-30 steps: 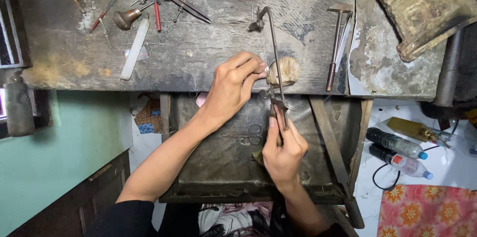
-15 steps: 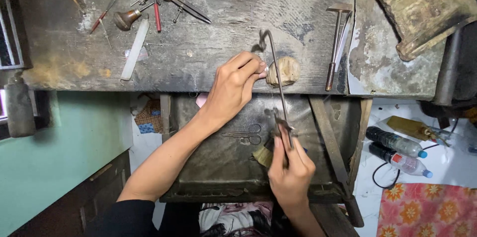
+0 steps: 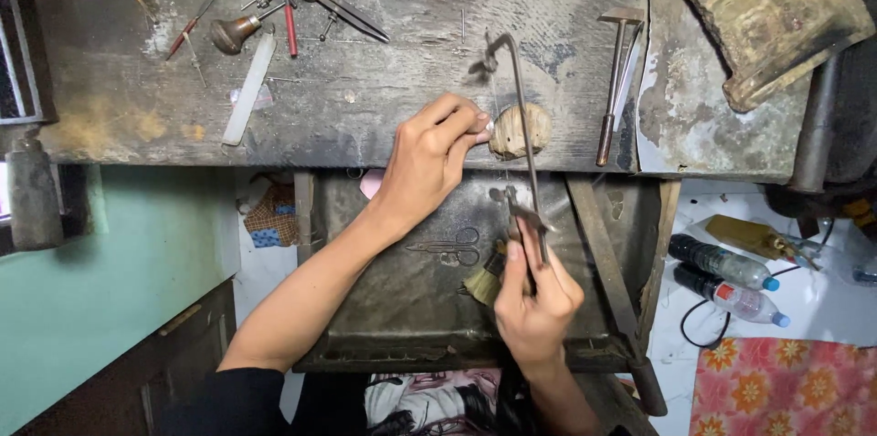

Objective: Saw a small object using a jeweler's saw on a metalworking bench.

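My right hand [image 3: 534,294] grips the handle of a thin metal-framed hand saw [image 3: 517,116], whose frame rises over the bench edge. My left hand [image 3: 429,162] rests on the front edge of the worn wooden workbench [image 3: 365,79], its fingertips pinching a small piece against a rounded wooden peg [image 3: 521,130] that juts from the bench. The piece itself is too small to make out. The saw frame crosses just right of my left fingertips.
A metal catch tray [image 3: 402,308] with scissors and a brush hangs under the bench. Pliers, files and a white stick [image 3: 248,89] lie at the back left; a small hammer [image 3: 614,79] at right. Plastic bottles [image 3: 726,276] lie on the floor at right.
My right hand first dropped with the saw, then came back up a little, so the saw frame moved down and up along the peg. My left hand stayed put.
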